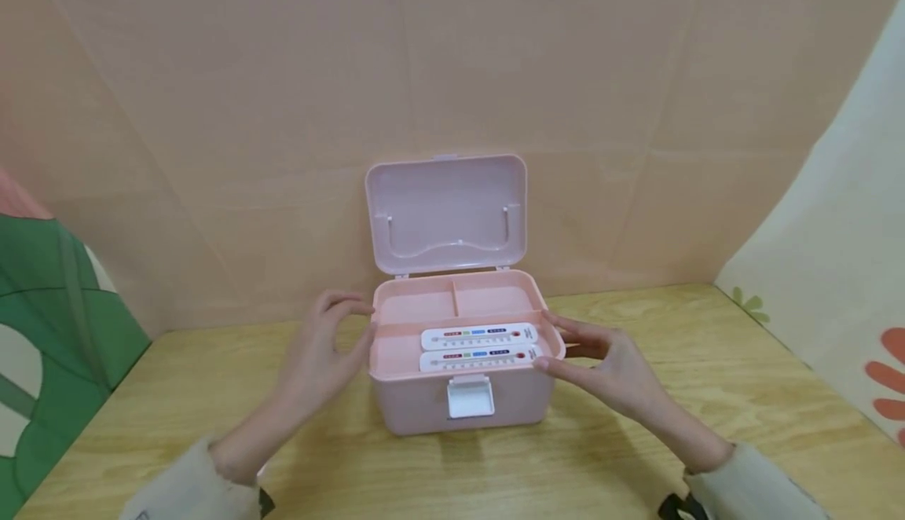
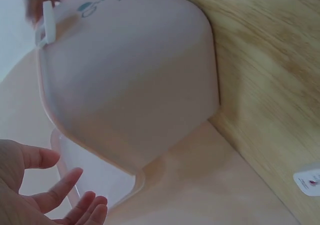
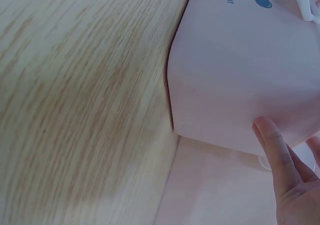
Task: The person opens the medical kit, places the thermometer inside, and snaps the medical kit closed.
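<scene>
A pink medicine box (image 1: pixel 463 406) stands on the table with its lid (image 1: pixel 448 206) raised at the back. Its divided tray (image 1: pixel 396 355) holds two white thermometers (image 1: pixel 481 336), lying side by side in the front compartment. At the left rim is my left hand (image 1: pixel 328 343), thumb and index finger spread and bent; the left wrist view shows its fingers (image 2: pixel 65 187) loosely spread beside the box, holding nothing. My right hand (image 1: pixel 611 363) is at the right end, thumb by the front corner. In the right wrist view, its straight fingers (image 3: pixel 275 145) touch the box's side.
The wooden table (image 1: pixel 622 457) runs back to a beige cloth backdrop (image 1: pixel 566 72). A white latch (image 1: pixel 470 398) hangs at the box's front. A small white item with a red mark (image 2: pixel 307 180) lies on the table, partly cut off in the left wrist view.
</scene>
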Action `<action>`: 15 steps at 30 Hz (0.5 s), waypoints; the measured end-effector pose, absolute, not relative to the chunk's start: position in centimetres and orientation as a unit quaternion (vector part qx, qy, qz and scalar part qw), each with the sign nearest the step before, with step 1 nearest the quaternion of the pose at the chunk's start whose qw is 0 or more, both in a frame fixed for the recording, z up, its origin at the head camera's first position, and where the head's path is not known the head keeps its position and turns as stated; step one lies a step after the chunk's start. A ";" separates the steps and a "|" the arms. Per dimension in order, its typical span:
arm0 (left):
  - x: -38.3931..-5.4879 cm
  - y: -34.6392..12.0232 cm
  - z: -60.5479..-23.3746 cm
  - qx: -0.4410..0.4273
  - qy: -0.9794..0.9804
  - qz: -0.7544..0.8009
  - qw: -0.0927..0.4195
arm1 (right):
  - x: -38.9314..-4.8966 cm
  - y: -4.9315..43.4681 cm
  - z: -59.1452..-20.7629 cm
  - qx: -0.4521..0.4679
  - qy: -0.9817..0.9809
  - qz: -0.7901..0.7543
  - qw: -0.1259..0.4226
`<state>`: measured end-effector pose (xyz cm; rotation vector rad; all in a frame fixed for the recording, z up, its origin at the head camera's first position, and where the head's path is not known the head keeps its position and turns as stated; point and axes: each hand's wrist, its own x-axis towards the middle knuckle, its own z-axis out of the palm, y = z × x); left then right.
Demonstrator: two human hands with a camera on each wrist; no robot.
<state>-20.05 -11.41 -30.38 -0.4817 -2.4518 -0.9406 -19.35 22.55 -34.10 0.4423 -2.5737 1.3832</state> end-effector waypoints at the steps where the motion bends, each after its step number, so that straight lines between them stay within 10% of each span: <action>1: -19.9 -11.7 -30.4 -0.173 -0.894 -0.342 0.233 | -19.4 22.5 -34.1 0.149 -0.867 0.465 0.094; 15: -17.9 -14.9 -31.2 -0.139 -0.921 -0.305 0.201 | -19.4 22.5 -34.0 0.150 -0.864 0.471 0.093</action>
